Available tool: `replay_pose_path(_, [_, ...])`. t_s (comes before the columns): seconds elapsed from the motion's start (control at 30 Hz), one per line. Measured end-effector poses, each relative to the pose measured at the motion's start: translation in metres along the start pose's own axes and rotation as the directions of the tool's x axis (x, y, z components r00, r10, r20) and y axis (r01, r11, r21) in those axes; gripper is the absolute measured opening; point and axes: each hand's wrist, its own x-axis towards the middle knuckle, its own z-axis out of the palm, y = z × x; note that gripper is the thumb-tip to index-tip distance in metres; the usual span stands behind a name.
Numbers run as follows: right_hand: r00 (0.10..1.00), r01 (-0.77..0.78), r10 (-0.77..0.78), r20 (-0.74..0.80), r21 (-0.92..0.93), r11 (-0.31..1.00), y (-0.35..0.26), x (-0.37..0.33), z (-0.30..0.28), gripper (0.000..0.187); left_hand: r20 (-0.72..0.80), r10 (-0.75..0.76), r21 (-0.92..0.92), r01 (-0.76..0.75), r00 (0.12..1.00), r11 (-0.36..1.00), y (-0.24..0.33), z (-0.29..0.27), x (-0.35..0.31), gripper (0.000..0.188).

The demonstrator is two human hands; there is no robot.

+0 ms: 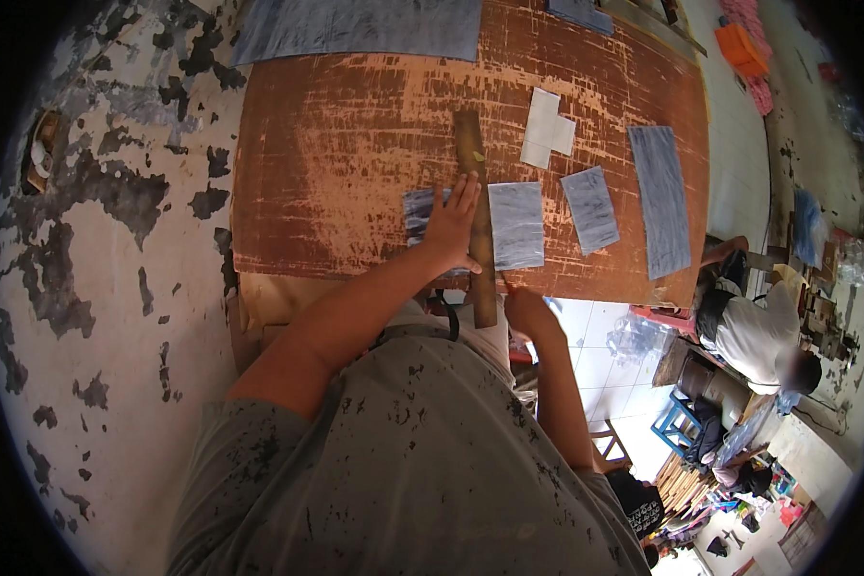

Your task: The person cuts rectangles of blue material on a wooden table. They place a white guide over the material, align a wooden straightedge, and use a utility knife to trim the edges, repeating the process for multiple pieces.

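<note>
Nearest, a dark, speckled shirt [413, 451] is filling the lower middle of the view, and both bare forearms are reaching toward the worn brown surface [317, 163]. At its near edge the right hand [533, 315] is resting with its fingers bent inward; a thin, dark tip is showing just beside it, but I cannot tell whether the fingers are gripping anything.

A little farther in, the left hand [448, 230] is lying wide open, palm down, fingers spread and thumb apart. It is touching a long, flat brown bar [484, 230] with its thumb and nearest finger, grasping nothing. The bar is running away from the person, its near end jutting past the surface's edge. Under the same hand a dark grey piece [418, 204] is showing, partly covered.

Just right of the bar, a grey rectangle [516, 226] is lying flat. Farther right, a smaller grey piece [590, 209] is sitting at a slant, and a long grey strip [660, 202] is lying beyond it. Above these, a white stepped piece [547, 130] is resting. At the far side, a large grey sheet [365, 29] is covering the left part.
</note>
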Motion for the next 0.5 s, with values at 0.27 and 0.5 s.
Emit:
replay_pose_path(0.27, [0.872, 0.069, 0.063, -0.486, 0.249, 0.966, -0.103, 0.049, -0.132, 0.043, -0.013, -0.002, -0.016, 0.002, 1.0, 1.0, 0.002, -0.001, 0.002, 0.168])
replay_pose_path(0.5, [0.913, -0.045, 0.167, -0.371, 0.317, 0.947, -0.112, 0.056, -0.134, 0.043, -0.012, 0.004, -0.027, -0.004, 1.0, 1.0, 0.002, 0.0, 0.001, 0.165])
